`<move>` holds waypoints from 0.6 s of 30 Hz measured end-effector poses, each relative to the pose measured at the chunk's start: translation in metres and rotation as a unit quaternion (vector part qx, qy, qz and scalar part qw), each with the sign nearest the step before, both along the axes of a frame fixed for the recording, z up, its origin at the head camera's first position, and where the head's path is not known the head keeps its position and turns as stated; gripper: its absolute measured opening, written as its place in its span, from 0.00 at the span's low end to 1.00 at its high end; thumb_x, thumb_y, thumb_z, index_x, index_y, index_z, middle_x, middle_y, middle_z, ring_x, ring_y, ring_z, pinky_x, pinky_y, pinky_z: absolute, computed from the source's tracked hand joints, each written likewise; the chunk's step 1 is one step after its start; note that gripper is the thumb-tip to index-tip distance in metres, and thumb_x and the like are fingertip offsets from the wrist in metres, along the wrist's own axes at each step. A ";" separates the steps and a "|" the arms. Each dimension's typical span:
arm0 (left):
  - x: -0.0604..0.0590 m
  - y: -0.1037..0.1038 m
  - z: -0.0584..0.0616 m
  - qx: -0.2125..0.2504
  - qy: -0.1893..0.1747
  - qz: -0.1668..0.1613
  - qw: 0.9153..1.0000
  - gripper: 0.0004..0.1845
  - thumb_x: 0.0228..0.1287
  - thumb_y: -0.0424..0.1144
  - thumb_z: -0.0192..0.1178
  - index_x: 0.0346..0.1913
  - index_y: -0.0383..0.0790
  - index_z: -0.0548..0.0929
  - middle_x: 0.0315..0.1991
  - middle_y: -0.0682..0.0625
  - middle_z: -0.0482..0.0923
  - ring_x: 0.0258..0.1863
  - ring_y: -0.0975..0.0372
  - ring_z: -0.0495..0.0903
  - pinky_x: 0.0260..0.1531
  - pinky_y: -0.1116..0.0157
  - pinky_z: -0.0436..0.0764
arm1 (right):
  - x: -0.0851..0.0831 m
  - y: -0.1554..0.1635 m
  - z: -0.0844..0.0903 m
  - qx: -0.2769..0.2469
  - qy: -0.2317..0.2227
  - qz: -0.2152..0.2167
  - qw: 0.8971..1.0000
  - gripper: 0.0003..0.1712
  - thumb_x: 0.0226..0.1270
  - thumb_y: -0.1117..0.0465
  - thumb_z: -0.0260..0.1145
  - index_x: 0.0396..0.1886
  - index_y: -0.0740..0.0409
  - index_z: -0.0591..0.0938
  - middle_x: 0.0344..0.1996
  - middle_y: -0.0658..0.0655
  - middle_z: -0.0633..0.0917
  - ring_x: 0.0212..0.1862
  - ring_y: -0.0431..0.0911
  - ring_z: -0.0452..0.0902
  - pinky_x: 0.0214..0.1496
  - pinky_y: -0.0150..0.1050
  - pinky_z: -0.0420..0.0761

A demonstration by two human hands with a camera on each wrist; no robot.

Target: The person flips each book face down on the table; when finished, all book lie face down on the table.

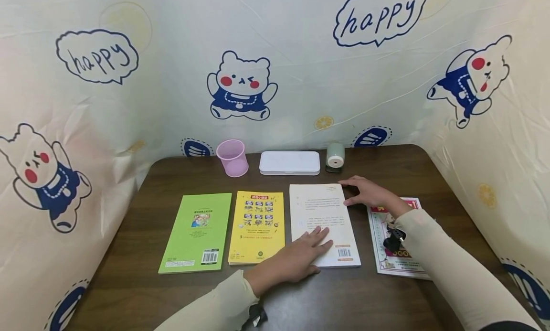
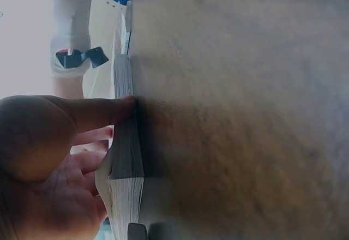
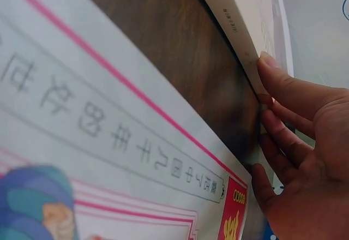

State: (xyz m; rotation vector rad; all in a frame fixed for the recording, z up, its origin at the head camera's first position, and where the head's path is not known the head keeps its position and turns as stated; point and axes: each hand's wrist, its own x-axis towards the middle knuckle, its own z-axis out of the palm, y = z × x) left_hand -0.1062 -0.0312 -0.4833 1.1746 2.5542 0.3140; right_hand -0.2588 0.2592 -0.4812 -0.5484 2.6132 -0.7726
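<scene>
From the head view, the left hand (image 1: 296,261) lies flat, fingers released, on the white book (image 1: 323,223); only the right wrist view shows the right hand (image 3: 305,163) fingers straight against its spine.

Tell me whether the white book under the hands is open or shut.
Shut: white book lies flat, back cover with barcode up, pages stacked; left hand rests on it.

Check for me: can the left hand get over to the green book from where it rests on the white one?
Probably yes. The left hand lies flat on the white book; only the flat yellow book lies between it and the green book, nothing upright.
</scene>
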 end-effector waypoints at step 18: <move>0.000 0.000 0.000 -0.002 0.000 -0.002 1.000 0.39 0.73 0.48 0.65 0.81 0.51 0.61 0.85 0.51 0.45 0.83 0.57 0.44 0.79 0.58 0.56 | 0.012 0.025 0.001 -0.018 0.036 -0.016 0.999 0.35 0.67 0.52 0.75 0.69 0.64 0.77 0.63 0.67 0.78 0.65 0.62 0.73 0.69 0.64 0.71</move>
